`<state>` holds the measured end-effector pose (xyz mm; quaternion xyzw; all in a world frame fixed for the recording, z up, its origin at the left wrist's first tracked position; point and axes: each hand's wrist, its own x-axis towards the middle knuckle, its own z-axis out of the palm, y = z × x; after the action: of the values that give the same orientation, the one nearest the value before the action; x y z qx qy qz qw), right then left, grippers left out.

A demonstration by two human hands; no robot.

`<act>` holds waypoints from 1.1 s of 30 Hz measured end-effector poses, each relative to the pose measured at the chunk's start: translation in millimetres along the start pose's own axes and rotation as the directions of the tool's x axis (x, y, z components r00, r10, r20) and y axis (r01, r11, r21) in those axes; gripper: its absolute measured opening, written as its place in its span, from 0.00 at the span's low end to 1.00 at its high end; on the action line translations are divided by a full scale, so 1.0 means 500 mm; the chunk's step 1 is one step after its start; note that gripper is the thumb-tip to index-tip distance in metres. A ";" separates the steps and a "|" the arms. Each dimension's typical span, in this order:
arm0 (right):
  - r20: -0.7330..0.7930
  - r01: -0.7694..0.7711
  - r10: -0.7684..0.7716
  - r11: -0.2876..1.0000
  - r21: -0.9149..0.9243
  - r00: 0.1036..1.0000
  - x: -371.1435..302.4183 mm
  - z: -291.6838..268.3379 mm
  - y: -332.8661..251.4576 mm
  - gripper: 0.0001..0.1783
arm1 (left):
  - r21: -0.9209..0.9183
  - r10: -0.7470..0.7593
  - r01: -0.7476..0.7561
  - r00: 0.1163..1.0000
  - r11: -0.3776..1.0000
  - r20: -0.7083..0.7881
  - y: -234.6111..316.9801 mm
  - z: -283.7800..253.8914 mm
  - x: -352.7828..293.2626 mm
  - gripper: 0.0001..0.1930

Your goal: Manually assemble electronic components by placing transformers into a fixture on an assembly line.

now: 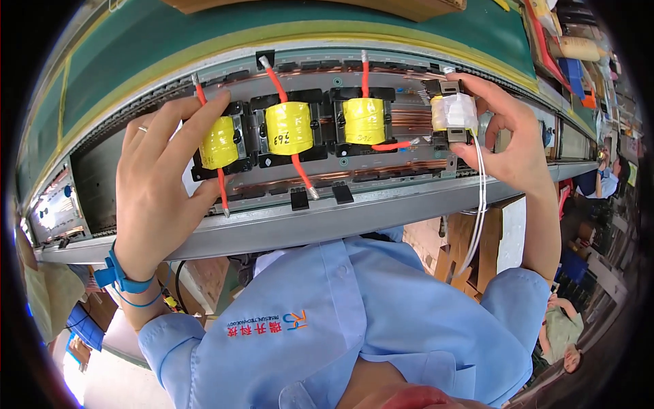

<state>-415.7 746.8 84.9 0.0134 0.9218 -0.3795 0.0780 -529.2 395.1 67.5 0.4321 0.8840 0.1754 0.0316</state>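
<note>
My left hand [160, 160], with a blue wrist strap [122, 273], grips the leftmost yellow-wrapped transformer [221, 142], fingers at its far edge and thumb at its near edge. Red leads stick out of both its ends. My right hand [507, 133] holds a smaller transformer [455, 110] wrapped in white tape, pinched between index finger and thumb. White wires [480, 204] hang from it toward me. Between my hands sit two more yellow transformers, a middle one [289, 128] and a right one [364, 121], also with red leads, on the circuit board [409, 117].
A grey metal rail [327, 223] borders the board on my side. Beyond lies a green mat [272, 31] with a cardboard box [320, 5] at the far edge. Cardboard pieces [484, 238] stand below the rail. Other people [564, 330] are off to the right.
</note>
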 end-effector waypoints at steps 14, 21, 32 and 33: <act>0.065 0.001 0.015 0.971 -0.238 0.998 0.005 0.002 -0.020 0.40 | 0.014 -0.020 0.019 0.997 1.000 0.069 -0.017 0.003 -0.016 0.39; 0.092 0.155 -0.127 0.865 -0.477 0.988 0.010 0.021 -0.049 0.39 | 0.013 -0.022 0.021 0.997 1.000 0.069 -0.016 0.005 -0.013 0.40; 0.090 0.166 -0.139 0.831 -0.532 0.986 0.019 0.050 -0.058 0.38 | 0.028 0.042 -0.041 0.999 0.999 -0.034 -0.005 0.015 -0.006 0.39; 0.096 0.190 -0.164 0.825 -0.533 0.982 0.021 0.050 -0.057 0.38 | 0.032 0.048 -0.047 0.998 0.998 -0.032 -0.005 0.017 -0.006 0.39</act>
<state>-424.9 708.7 85.4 -0.1031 0.9864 -0.1108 0.0641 -527.7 393.9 58.5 0.4505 0.8765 0.1695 0.0063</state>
